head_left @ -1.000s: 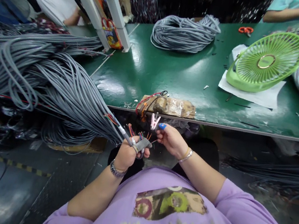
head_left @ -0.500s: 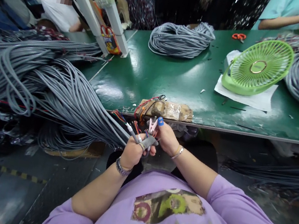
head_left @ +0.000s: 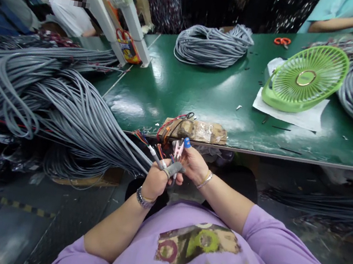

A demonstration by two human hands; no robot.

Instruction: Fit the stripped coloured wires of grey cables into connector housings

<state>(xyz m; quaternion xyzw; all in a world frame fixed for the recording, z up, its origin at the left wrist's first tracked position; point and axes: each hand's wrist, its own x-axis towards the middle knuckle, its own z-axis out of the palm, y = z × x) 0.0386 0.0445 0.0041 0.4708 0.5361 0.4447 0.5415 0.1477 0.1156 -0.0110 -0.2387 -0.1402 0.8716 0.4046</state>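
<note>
Head view, grey cable end (head_left: 146, 146) gripped in left hand (head_left: 156, 178), pink clip (head_left: 178, 149) pinched by right hand (head_left: 194, 164), coloured wires (head_left: 162, 152) between.

Beyond the wooden block (head_left: 197, 130), bare green table (head_left: 200, 93) is lying open up to the cable coil (head_left: 212, 46). Left of the block the cable bundle (head_left: 65, 105) is sagging across the way; to its right the fan (head_left: 305, 77) is blocking the far side.

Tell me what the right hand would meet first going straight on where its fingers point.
Probably the taped wooden block on the green table's edge, just beyond the right hand and its pink clip; depth is unclear, so it might pass beneath.
</note>
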